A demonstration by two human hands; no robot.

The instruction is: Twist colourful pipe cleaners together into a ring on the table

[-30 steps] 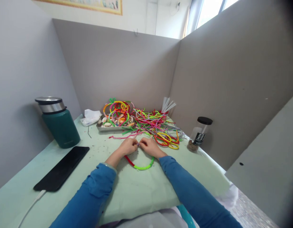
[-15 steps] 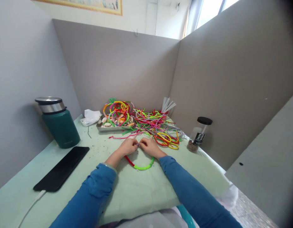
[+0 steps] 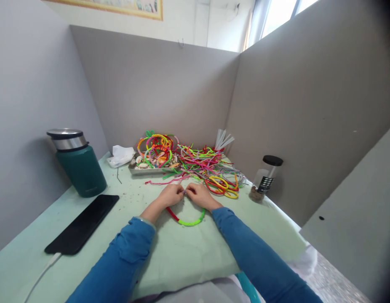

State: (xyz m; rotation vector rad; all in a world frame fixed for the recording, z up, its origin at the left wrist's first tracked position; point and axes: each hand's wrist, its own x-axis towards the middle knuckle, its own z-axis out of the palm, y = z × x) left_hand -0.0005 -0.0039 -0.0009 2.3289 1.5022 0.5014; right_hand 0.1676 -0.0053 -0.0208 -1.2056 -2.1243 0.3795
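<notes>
A ring point(image 3: 191, 223) of red and green fuzzy wire lies on the pale green cloth, its far side hidden by my hands. My left hand point(image 3: 171, 196) pinches a small purple piece point(image 3: 184, 192) at the far side of the ring. Close beside it on the right, my right hand point(image 3: 199, 195) has its fingertips closed on the same purple piece. Whether that piece is joined to the ring cannot be made out.
Beyond my hands stand a metal tray point(image 3: 141, 171) with colourful rings and a heap of fuzzy wires point(image 3: 201, 160). Red-and-yellow loops point(image 3: 222, 185) lie right. A green bottle point(image 3: 79, 168) and phone point(image 3: 83, 225) are left; a clear jar point(image 3: 265, 181) stands right.
</notes>
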